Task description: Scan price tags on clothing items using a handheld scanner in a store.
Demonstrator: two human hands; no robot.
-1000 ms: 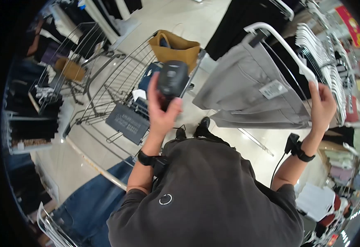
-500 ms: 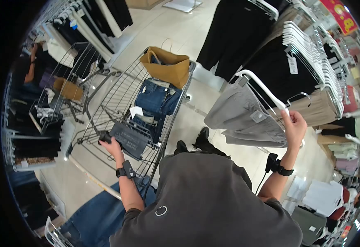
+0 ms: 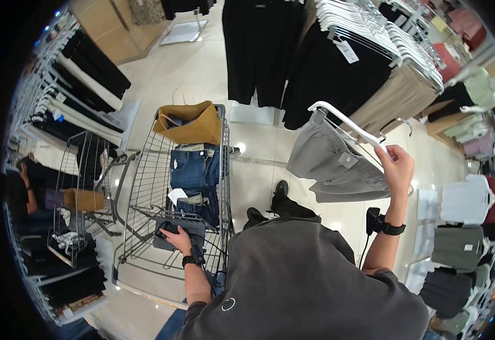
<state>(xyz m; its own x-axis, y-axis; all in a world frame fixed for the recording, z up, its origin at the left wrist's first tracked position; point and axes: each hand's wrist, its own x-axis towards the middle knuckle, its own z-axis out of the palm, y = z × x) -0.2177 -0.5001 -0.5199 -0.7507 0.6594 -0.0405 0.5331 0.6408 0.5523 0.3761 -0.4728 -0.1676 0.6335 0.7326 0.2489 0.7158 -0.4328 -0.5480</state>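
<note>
My right hand [image 3: 396, 165] is closed on the end of a white clothes hanger [image 3: 346, 122] with a metal hook. Light grey trousers [image 3: 327, 164] with a tag hang from it, partly folded, their full length hidden. My left hand [image 3: 178, 240] is closed around a small black object [image 3: 167, 228] whose kind I cannot make out, over the dark panel of a wire shopping cart [image 3: 145, 181]. Folded blue jeans [image 3: 193, 170] with a white tag lie in the cart. At its far end stands a mustard-brown bag [image 3: 193, 126] with dark contents.
Black trousers [image 3: 259, 51] and beige trousers [image 3: 403, 96] hang on a rack ahead. A second cart [image 3: 80, 187] stands at left, a person's arm [image 3: 30, 192] beside it. Clothes racks line both sides; shirts [image 3: 465, 204] hang at right.
The view has turned right, and the cart sits further left. My left hand has moved with the black object over the cart's dark panel. The right hand still holds the hanger.
</note>
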